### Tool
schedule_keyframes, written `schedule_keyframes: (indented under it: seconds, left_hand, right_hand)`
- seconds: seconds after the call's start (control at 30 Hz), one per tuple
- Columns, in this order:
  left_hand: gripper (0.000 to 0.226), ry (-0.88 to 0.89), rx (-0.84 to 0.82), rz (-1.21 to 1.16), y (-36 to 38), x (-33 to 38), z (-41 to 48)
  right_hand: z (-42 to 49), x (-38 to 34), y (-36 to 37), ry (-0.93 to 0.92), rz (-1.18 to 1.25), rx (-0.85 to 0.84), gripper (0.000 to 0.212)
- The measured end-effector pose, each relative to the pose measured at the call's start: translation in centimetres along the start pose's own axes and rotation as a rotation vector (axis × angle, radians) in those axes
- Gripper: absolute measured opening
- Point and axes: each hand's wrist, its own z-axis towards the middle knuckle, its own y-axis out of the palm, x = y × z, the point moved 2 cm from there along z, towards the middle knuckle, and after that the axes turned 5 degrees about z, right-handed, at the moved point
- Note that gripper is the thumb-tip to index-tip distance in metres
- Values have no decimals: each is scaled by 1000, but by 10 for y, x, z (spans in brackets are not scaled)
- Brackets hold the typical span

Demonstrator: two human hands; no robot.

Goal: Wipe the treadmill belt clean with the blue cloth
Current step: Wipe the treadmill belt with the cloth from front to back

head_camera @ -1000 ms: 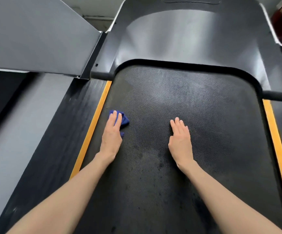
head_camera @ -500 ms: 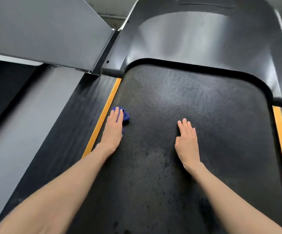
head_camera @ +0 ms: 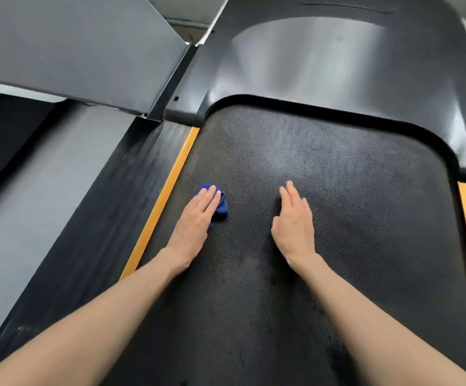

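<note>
Hands (head_camera: 194, 227) (head_camera: 293, 228) on dark textured treadmill belt (head_camera: 351, 218)

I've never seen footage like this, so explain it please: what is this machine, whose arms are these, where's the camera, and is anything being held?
There is one view, from a wide-angle camera worn on a person's head, looking forward and down, so the two bare arms are that person's own. The dark textured surface is a treadmill belt, with an orange strip along its side and a smooth black cover at the far end. The left hand presses flat, fingers straight, on a small blue cloth near the belt's left edge. The right hand is open and holds nothing; it is low over the belt, and I cannot tell whether it touches.
</note>
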Motion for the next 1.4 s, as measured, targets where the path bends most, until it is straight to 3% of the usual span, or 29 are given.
schedule_keyframes:
  seconds: [0.2, 0.4, 0.63, 0.8, 1.03, 1.13, 1.3, 1.4]
  left_hand:
    - [72, -122, -3, -60, -8, -18, 67]
    - [70, -147, -24, -61, -4, -35, 116]
    - [72, -214, -44, -73, -7, -38, 152]
    - [76, -256, -64, -117, -9, -34, 123]
    - [70, -410, -19, -171, -10, 1, 27]
    - [53, -446, -81, -233, -23, 27, 4]
    - [44, -517, -109, -403, -58, 32, -9]
    - [45, -627, -111, -350, -81, 4, -11]
  right_hand:
    - [27, -11, 8, -41, -21, -143, 49]
    - [36, -18, 4, -23, -82, 4, 19]
    - [32, -18, 4, -77, -156, 64, 25]
    - [31, -22, 0, -4, -117, -40, 25]
    - [22, -12, 9, -68, -103, -208, 52]
    - [22, -15, 6, -66, -112, -301, 57]
    - [6, -64, -2, -100, 78, -58, 42]
    - [-27, -108, 18, -252, 47, -169, 36]
